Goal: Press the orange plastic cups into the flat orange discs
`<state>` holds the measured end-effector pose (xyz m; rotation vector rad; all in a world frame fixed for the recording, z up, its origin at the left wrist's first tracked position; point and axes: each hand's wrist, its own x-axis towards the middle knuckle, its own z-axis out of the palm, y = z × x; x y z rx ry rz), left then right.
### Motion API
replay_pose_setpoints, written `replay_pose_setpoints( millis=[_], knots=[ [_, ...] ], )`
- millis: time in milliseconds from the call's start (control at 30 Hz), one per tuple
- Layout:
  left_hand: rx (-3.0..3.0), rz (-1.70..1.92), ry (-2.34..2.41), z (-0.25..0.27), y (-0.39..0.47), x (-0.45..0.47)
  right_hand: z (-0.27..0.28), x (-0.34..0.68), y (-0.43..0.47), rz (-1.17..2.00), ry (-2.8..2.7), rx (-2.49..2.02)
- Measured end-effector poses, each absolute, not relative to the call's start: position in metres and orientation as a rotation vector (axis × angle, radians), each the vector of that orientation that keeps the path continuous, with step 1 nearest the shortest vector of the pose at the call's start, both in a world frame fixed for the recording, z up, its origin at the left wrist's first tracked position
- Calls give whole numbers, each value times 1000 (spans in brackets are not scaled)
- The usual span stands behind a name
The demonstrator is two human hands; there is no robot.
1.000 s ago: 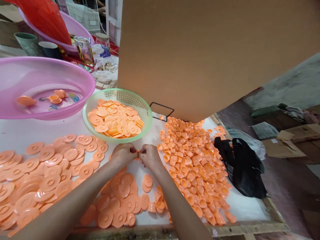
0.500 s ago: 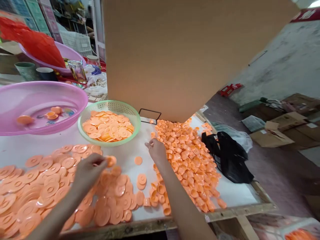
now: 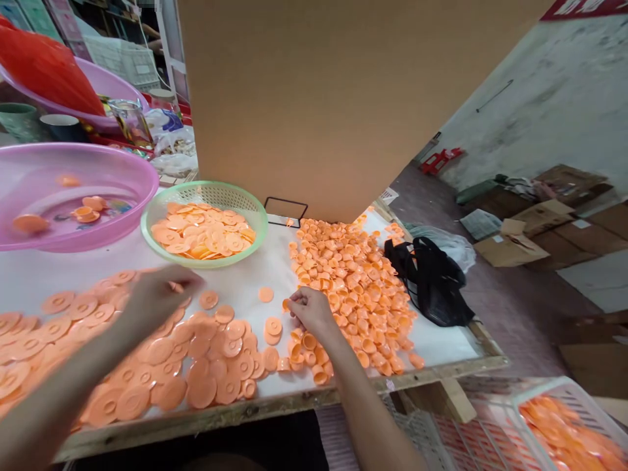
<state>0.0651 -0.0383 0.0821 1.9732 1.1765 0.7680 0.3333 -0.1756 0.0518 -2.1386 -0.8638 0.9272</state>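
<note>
Orange plastic covers nearly the whole white table (image 3: 245, 278): flat round discs (image 3: 147, 353) spread in a loose layer on the near left, and a heap of small cups (image 3: 353, 288) piled on the right, running back to the foot of a big cardboard sheet (image 3: 314, 98) that stands on end behind it. The person's left hand (image 3: 154, 297) hangs over the far edge of the discs, palm down, fingers curled loosely with the fingertips drawn together; the hand is blurred, and I cannot tell whether it has a disc in them. The right hand (image 3: 311, 311) sits at the near left edge of the cup heap, fingers bent and pinched together on a small orange piece at the fingertips, with a few loose cups just beside the wrist. Between the two hands lie some stray discs. Behind them stands a green basket (image 3: 157, 222) filled with more discs, and to its left a pink basin (image 3: 132, 196) holding a few orange pieces. A black bag (image 3: 432, 288) lies at the table's right edge, touching the cup heap. Below the table's near right corner a white crate (image 3: 490, 412) holds still more orange parts.
</note>
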Motion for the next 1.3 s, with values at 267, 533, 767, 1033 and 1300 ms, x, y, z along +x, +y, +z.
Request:
replay_pose_setpoints(
  millis=[267,533,767,1033,1300],
  knots=[
    [2400,305,892,12,-92,191,49,338,-176,1004,-757,-2007],
    [2356,294,925,4,-75,175,32,318,-153,1084,-754,-2057],
    [2220,291,829,7,-66,174,30,306,-137,1095,-851,-2081],
    [1977,160,1135,23,-65,188,27,310,-137,1074,-995,-2110],
    [2077,254,1193,26,-76,192,18,304,-143,1008,-997,-2122]
  ],
)
